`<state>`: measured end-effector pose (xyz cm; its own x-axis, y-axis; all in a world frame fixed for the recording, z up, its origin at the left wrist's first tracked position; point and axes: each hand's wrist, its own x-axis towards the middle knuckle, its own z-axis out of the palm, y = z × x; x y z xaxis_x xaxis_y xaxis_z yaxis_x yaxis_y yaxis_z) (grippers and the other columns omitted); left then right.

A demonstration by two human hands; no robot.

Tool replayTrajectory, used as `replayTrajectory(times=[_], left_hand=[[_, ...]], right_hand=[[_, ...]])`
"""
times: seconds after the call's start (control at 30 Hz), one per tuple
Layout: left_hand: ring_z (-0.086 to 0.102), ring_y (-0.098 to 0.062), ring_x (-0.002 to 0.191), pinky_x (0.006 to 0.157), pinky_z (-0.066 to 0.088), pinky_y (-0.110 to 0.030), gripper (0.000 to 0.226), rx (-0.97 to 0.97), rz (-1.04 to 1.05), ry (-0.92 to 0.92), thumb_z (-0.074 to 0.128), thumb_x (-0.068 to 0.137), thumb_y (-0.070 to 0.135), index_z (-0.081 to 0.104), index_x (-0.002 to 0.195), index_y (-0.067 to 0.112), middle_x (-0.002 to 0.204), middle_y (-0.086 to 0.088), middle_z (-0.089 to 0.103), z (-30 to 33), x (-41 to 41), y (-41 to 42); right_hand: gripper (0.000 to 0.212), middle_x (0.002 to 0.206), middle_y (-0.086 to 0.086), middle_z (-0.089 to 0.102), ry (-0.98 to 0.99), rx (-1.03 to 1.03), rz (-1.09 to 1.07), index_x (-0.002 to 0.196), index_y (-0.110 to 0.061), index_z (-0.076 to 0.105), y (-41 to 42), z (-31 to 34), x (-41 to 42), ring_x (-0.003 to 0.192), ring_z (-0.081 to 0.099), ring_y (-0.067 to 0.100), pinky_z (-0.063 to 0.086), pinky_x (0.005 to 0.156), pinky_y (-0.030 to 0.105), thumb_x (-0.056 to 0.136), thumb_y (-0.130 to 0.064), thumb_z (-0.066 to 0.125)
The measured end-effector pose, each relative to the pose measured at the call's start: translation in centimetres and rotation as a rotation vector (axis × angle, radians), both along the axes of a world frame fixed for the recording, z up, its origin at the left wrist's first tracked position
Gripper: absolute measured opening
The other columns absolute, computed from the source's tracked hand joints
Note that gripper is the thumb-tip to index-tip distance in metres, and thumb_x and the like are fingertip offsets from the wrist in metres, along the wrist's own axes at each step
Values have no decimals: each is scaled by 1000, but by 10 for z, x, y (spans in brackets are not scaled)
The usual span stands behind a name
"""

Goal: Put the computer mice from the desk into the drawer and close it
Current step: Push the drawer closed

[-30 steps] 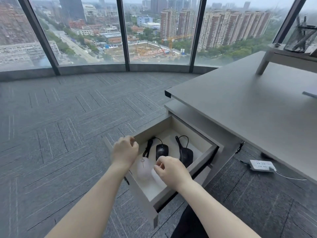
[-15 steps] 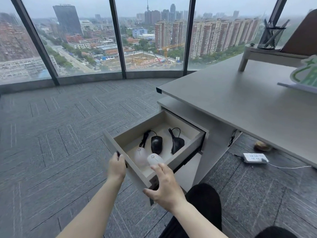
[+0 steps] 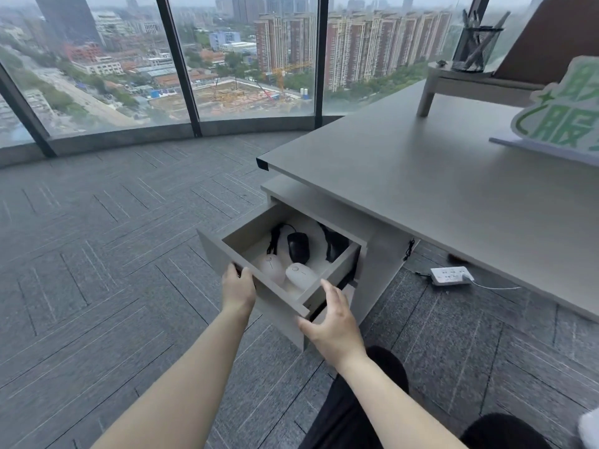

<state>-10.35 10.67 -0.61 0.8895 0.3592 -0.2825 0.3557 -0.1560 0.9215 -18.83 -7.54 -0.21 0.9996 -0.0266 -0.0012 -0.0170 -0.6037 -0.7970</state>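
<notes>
The grey drawer (image 3: 227, 254) stands partly pulled out under the desk (image 3: 421, 189). Inside lie two white mice (image 3: 299, 275), side by side near the front, a black wired mouse (image 3: 298, 246) behind them, and another black mouse (image 3: 335, 246) half hidden by the drawer's right wall. My left hand (image 3: 238, 288) grips the top edge of the drawer front. At the drawer's front right corner my right hand (image 3: 334, 322) rests with its fingers spread, holding nothing.
A white power strip (image 3: 450, 275) with a cable lies on the carpet under the desk. On the desk stand a green and white sign (image 3: 564, 118) and a riser with a mesh pen holder (image 3: 476, 48). Floor-to-ceiling windows run along the back. My dark-clothed legs (image 3: 356, 400) are below.
My right hand let go of the white mouse inside the drawer and came out to the front corner. My left hand moved onto the drawer front. The drawer sits further in than before.
</notes>
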Motion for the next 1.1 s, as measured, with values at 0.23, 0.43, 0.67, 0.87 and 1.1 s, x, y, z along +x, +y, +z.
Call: replayTrajectory(times=[0.23, 0.43, 0.67, 0.87, 1.1], left_hand=[[55, -28, 91, 91, 48, -54, 24, -40, -48, -8, 40, 81, 36, 55, 93, 23, 111, -14, 61, -2, 50, -40], [56, -33, 109, 101, 45, -55, 24, -177, -61, 8, 35, 85, 42, 57, 82, 32, 112, -15, 58, -5, 80, -71], [54, -25, 119, 104, 46, -44, 48, -419, -103, 7, 34, 101, 34, 37, 148, 28, 129, 1, 52, -5, 95, -112], [52, -27, 125, 106, 42, -43, 51, -512, -162, 45, 32, 102, 36, 30, 152, 28, 143, 1, 45, -7, 113, -130], [52, -25, 123, 105, 40, -40, 52, -478, -222, 45, 30, 99, 26, 33, 150, 32, 140, 6, 46, -6, 118, -131]], right_hand=[[99, 159, 6, 23, 109, 108, -167, 153, -25, 8, -35, 0, 38, 142, 29, 24, 34, 104, 30, 80, -48, 71], [98, 159, 7, 21, 132, 187, -296, 154, -20, 10, -58, -2, 65, 139, 35, 24, 30, 93, 22, 82, -46, 71], [79, 157, 8, 28, 135, 213, -338, 152, -15, 18, -74, -6, 96, 139, 37, 25, 35, 99, 28, 91, -47, 58], [44, 113, 2, 62, 84, 234, -427, 128, -18, 44, -83, -9, 118, 106, 64, 25, 56, 81, 41, 93, -41, 58], [43, 112, 5, 69, 96, 182, -437, 124, -19, 47, -87, -9, 124, 98, 68, 29, 56, 77, 42, 91, -45, 58]])
